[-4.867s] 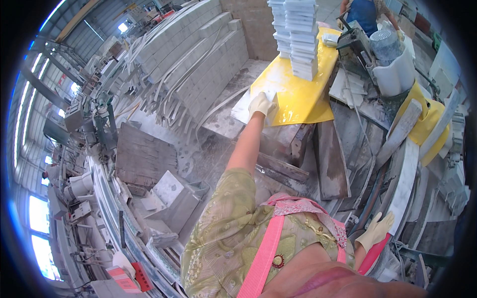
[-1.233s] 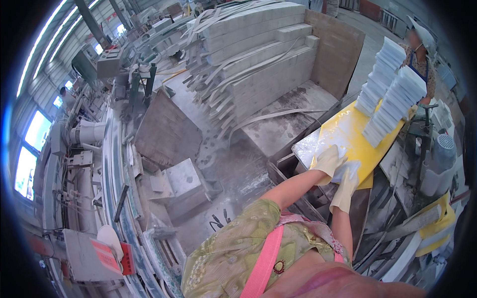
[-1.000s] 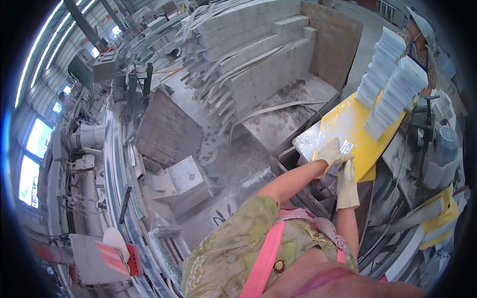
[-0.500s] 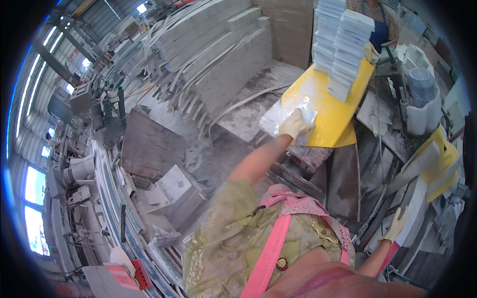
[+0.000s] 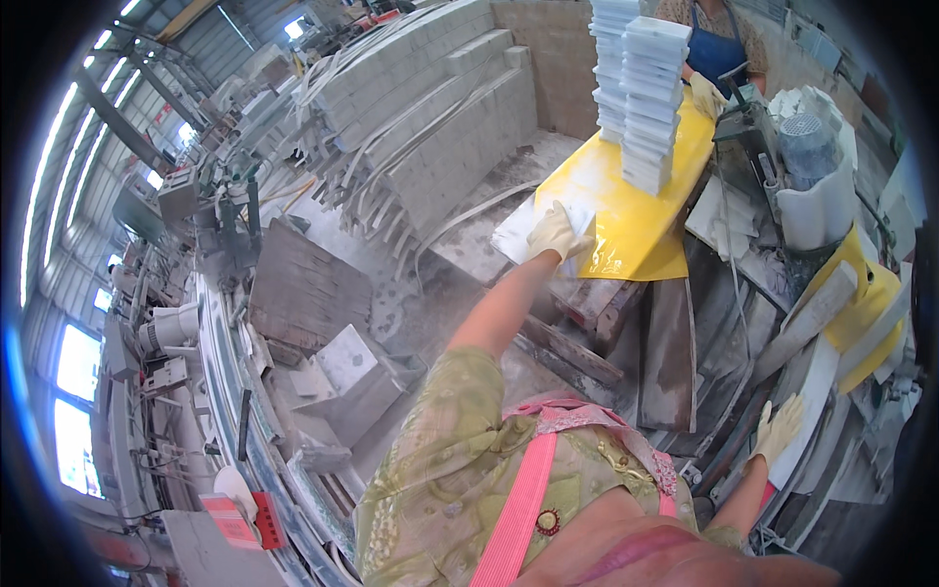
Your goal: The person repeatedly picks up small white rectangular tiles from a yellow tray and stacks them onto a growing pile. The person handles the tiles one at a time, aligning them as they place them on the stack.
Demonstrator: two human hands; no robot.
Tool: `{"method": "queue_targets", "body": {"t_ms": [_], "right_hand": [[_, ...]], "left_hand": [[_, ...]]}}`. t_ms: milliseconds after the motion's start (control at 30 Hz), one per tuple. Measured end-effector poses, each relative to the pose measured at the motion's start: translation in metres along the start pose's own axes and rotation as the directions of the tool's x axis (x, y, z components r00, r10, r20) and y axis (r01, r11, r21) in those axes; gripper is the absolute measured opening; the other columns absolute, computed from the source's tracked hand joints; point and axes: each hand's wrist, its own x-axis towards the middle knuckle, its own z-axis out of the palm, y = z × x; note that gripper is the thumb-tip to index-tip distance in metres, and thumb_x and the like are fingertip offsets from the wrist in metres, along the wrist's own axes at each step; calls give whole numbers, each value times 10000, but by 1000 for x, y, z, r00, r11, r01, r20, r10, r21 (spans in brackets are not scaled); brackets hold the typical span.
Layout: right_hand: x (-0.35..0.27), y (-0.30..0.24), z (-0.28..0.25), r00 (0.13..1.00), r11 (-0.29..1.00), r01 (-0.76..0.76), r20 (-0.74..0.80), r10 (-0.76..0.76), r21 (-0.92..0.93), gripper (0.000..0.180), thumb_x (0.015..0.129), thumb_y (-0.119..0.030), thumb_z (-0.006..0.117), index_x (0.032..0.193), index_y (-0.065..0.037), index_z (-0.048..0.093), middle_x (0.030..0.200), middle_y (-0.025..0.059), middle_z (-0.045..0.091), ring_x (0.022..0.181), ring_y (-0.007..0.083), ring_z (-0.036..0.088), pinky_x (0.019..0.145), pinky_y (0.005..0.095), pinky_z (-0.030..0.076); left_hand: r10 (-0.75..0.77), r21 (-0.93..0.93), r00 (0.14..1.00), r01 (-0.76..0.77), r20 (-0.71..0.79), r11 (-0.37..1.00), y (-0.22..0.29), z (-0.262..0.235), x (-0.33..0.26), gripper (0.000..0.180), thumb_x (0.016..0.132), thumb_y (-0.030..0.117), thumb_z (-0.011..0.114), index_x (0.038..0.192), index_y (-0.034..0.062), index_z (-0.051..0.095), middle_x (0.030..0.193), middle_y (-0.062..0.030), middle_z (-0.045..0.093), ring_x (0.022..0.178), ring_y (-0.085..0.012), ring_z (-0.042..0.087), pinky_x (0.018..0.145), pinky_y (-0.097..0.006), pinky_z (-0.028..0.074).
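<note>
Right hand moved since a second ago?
Yes: the right hand has left the near edge of the yellow sheet and is now off to the sheet's right, lower in view.

Free room above near edge of yellow sheet (image 5: 638, 243); tall white stacks (image 5: 649, 112) block far end

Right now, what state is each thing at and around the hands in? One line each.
Left hand: gloved, on tile; grip unclear
Right hand: gloved, open, beside white slab; contact unclear
Tile: partly covered by left hand
Yellow sheet: spread out, shiny at near edge
Tile stacks: two, upright, edges uneven
Co-worker's hand: gloved, at sheet's far end
</note>
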Motion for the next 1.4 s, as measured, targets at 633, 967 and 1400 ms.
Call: {"method": "queue_targets", "body": {"t_ms": [633, 967, 1400], "right_hand": [[-154, 101, -23, 985, 765, 96, -172, 20, 637, 704, 861, -151, 696, 1520, -100, 454, 1578, 150, 433, 1475, 319, 380, 1221, 413, 282], [-127, 47, -31, 982, 999, -27, -185, 30, 18, 789, 822, -177, 732, 1522, -47, 390, 1522, 158, 459, 1434, 281, 420, 1199, 453, 316], [-56, 53, -43, 964, 993, 117, -241, -109, 18, 552, 910, -179, 617, 1412, -8, 464, 1431, 160, 538, 1366, 280, 488, 1175, 433, 347]], "left_hand": [[215, -385, 976, -205, -19, 900, -17, 9, -4, 676, 854, 357, 769, 1343, -27, 502, 1255, -265, 613, 1000, -338, 689, 753, -430, 639], [155, -339, 988, -140, 16, 930, 3, -1, -21, 737, 867, 409, 733, 1401, -31, 479, 1289, -250, 616, 1114, -339, 653, 932, -422, 548], [69, -431, 995, -29, 78, 902, 19, -10, -41, 730, 924, 295, 706, 1508, 7, 376, 1357, -228, 551, 1150, -348, 618, 921, -432, 558]]}}
